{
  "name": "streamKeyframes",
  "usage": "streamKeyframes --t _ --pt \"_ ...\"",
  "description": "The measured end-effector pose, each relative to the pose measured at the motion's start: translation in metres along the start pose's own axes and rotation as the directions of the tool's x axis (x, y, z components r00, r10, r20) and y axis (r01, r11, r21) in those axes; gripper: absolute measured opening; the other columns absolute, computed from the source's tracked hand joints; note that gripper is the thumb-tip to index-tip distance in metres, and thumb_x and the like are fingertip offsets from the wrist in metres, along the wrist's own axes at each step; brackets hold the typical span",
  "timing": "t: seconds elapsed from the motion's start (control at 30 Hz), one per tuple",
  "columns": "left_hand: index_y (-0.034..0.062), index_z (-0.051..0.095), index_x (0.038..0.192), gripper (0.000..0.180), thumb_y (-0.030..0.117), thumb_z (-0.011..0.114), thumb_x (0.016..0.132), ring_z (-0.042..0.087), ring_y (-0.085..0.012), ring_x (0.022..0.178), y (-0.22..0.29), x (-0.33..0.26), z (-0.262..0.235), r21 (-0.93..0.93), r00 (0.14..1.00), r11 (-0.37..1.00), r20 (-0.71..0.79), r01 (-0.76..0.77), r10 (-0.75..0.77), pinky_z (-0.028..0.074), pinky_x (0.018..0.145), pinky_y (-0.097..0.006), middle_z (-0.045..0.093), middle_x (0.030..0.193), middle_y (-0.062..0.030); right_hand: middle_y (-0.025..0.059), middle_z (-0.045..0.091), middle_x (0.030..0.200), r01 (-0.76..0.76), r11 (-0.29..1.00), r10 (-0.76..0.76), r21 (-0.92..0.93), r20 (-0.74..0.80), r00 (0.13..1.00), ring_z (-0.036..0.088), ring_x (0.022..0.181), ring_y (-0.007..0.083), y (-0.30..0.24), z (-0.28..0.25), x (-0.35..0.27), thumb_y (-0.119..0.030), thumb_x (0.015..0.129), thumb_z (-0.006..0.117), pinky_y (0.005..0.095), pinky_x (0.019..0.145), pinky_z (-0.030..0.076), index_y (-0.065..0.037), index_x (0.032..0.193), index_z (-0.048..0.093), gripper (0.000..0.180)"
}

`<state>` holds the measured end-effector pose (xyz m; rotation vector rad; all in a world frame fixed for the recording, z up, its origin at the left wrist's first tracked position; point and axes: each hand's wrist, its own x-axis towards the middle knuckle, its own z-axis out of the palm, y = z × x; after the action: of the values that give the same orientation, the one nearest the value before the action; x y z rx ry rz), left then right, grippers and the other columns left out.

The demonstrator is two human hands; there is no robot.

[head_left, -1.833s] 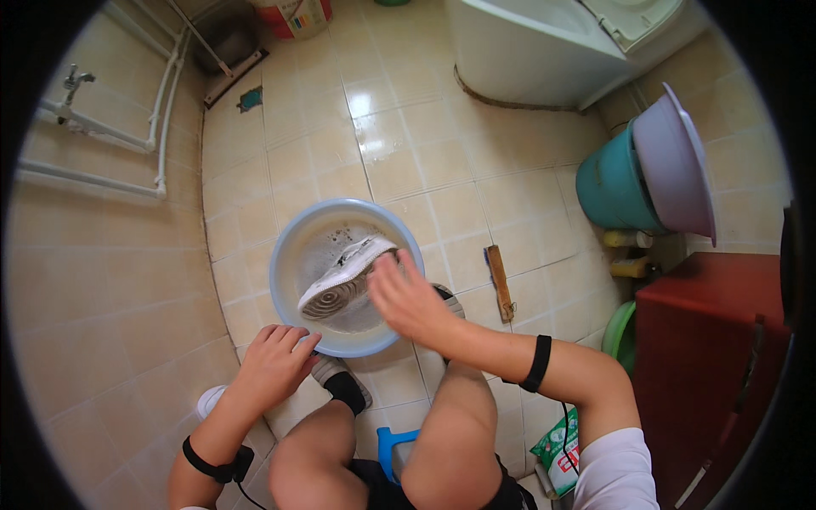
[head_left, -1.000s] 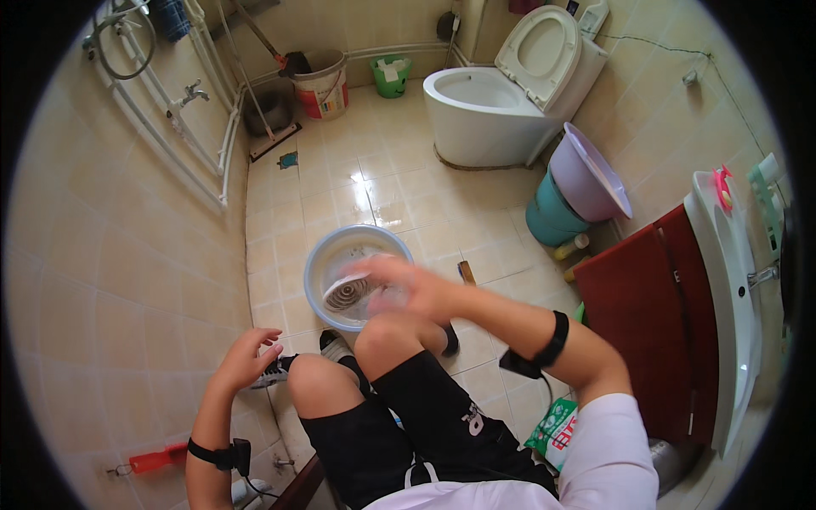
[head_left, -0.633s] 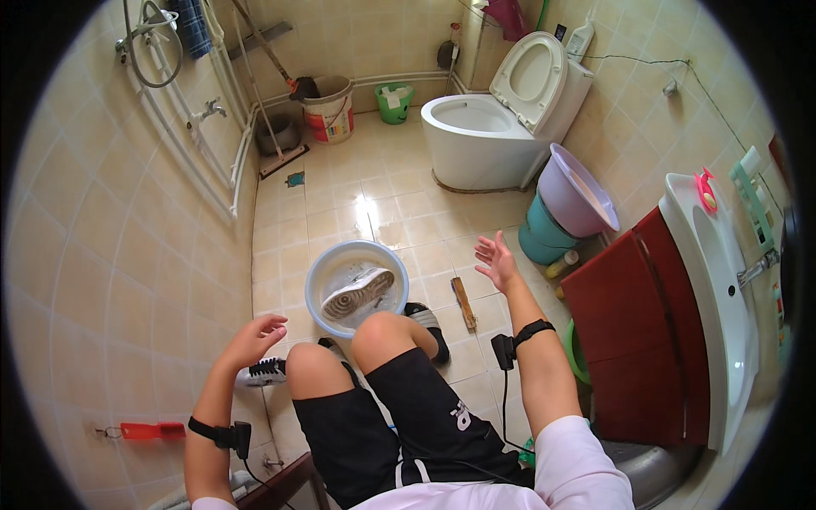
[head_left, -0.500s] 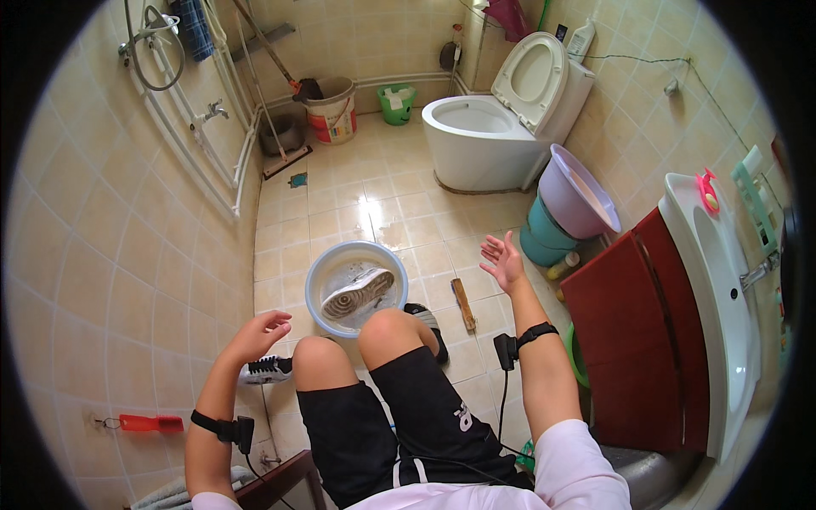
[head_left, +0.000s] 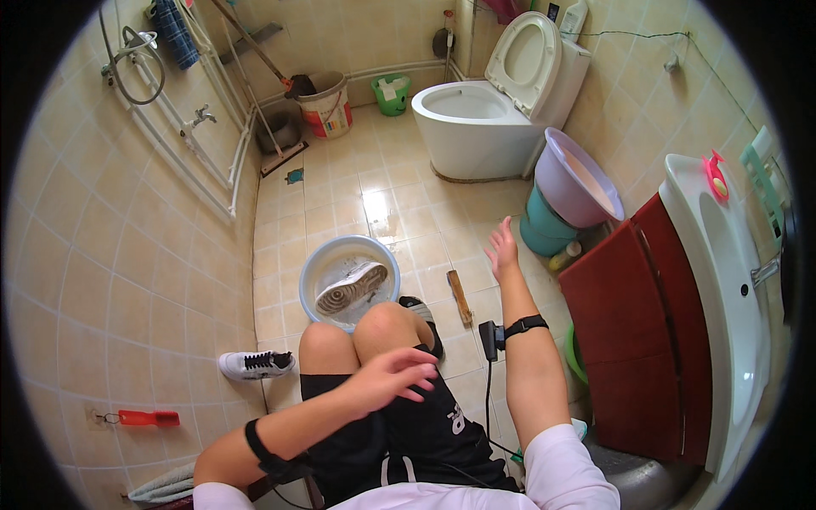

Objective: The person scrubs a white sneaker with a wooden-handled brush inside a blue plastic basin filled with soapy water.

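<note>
My left hand is over my lap above the black shorts, its fingers apart and nothing in them. Out to the right, my right hand is raised above the floor with an empty palm and stretched fingers. Beyond my knees stands a light blue basin of shallow water. In it a white shoe lies on its side, its patterned sole showing. Between the basin and my right hand, a wooden brush lies on the tiles. Left of my knees sits another white shoe with black laces.
A purple basin leans on a teal bucket at the right, near a toilet. The sink tops a red cabinet. A red brush hangs on the left wall; buckets and a mop stand at the back.
My left hand has swung from beside the left knee to the right, over my lap. The right hand has turned and shifted slightly. The shoes and wooden brush have stayed put.
</note>
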<state>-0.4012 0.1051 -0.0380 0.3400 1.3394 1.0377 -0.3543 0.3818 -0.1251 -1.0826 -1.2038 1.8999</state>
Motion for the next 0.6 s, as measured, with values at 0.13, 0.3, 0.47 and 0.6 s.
streamKeyframes --t 0.13,0.3,0.47,0.6 --pt "0.0032 0.048 0.121 0.046 0.037 0.055 0.090 0.056 -0.0174 0.100 0.001 0.026 0.035 -0.049 0.991 0.991 0.055 0.125 -0.122 0.050 0.083 -0.034 0.056 0.109 -0.0092 0.0256 0.018 0.145 -0.026 0.995 0.025 0.093 0.013 1.000 0.018 0.136 0.0341 -0.003 0.008 0.006 -0.070 0.081 0.041 0.0483 0.107 0.019 0.000 0.142 0.012 0.098" --pt "0.0093 0.050 0.115 0.047 0.046 0.057 0.086 0.054 -0.0154 0.097 -0.002 0.053 0.044 -0.215 0.993 0.972 0.084 0.094 -0.078 0.045 0.086 -0.038 0.055 0.101 -0.0042 0.0265 0.023 0.142 -0.039 0.991 0.035 0.128 0.030 0.999 0.022 0.134 0.0336 -0.002 0.024 0.006 -0.068 0.082 0.043 0.0479 0.105 0.023 0.002 0.141 0.015 0.095" --pt "0.0129 0.052 0.102 0.042 0.049 0.060 0.083 0.052 -0.0126 0.087 -0.005 0.064 0.045 -0.236 0.991 0.966 0.096 0.108 -0.088 0.045 0.081 -0.037 0.052 0.087 0.0002 0.0259 0.028 0.140 0.003 0.999 -0.004 0.034 0.031 1.000 0.029 0.131 0.0330 0.004 0.033 0.012 -0.066 0.082 0.045 0.0463 0.102 0.028 0.002 0.140 0.020 0.092" --pt "0.0130 0.052 0.089 0.027 0.038 0.062 0.086 0.053 -0.0112 0.080 -0.010 0.073 0.042 -0.284 0.985 0.952 0.154 0.116 -0.074 0.047 0.080 -0.037 0.050 0.076 0.0022 0.0245 0.033 0.138 0.118 0.992 -0.114 -0.051 0.086 0.990 0.033 0.128 0.0325 0.000 0.045 0.009 -0.065 0.082 0.047 0.0450 0.101 0.031 0.001 0.138 0.025 0.090"
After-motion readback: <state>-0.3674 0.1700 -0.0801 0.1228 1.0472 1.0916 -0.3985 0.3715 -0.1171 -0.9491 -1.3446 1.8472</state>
